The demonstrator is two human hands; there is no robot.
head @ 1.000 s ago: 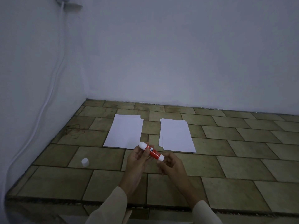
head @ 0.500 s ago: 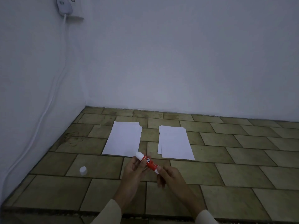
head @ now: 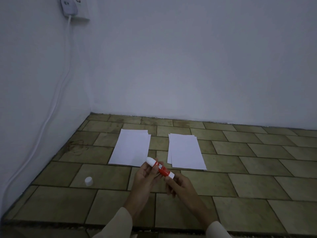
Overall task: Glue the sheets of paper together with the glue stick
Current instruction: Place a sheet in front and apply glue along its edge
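Bare corner of a dim indoor room, likely a home, plain white painted walls (head: 188,66), olive brick-pattern tiled floor (head: 257,169), wall socket (head: 80,7) with plugged-in adapter (head: 68,6), white cable (head: 56,93) trailing down

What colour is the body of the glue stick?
The glue stick is red with white lettering, white ends; head view.

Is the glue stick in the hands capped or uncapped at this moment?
Uncapped. The white cap lies alone on the floor tiles, apart from the glue stick, which the left hand and right hand hold.
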